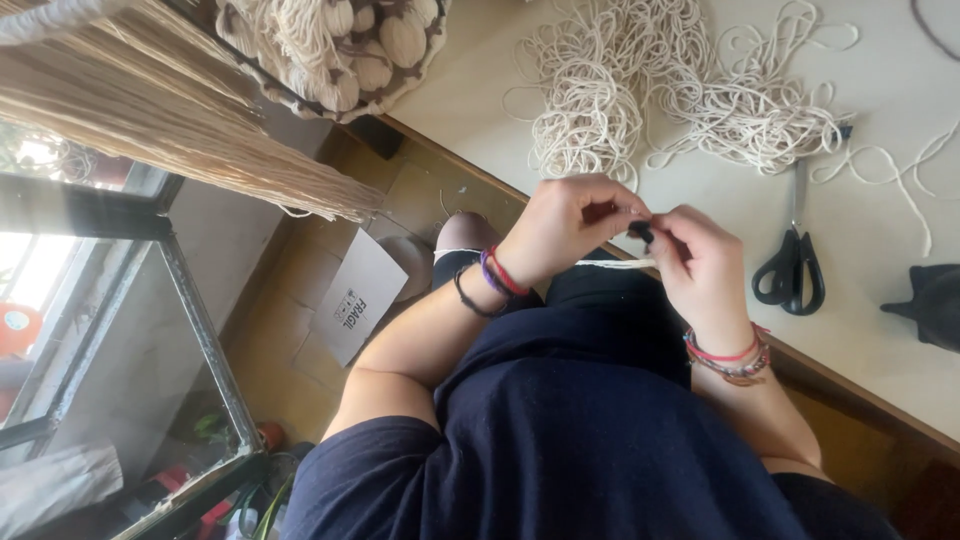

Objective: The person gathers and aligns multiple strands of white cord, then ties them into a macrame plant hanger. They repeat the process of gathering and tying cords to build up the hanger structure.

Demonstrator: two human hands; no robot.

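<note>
My left hand (pixel 565 225) and my right hand (pixel 700 262) meet at the table's near edge, fingertips pinched together on a small black piece (pixel 641 232) and a cream cord (pixel 615 264) that runs back under my left wrist. Both wrists wear bracelets. A tangled heap of cream cord (pixel 660 95) lies on the white table (pixel 880 240) just beyond my hands. How the black piece sits on the cord is hidden by my fingers.
Black-handled scissors (pixel 792 262) lie right of my hands, with a dark object (pixel 935 300) at the right edge. A basket of cord balls (pixel 340 50) and a straw fringe (pixel 170 120) hang upper left. A glass cabinet (pixel 120 350) and a cardboard sheet (pixel 355 295) are below left.
</note>
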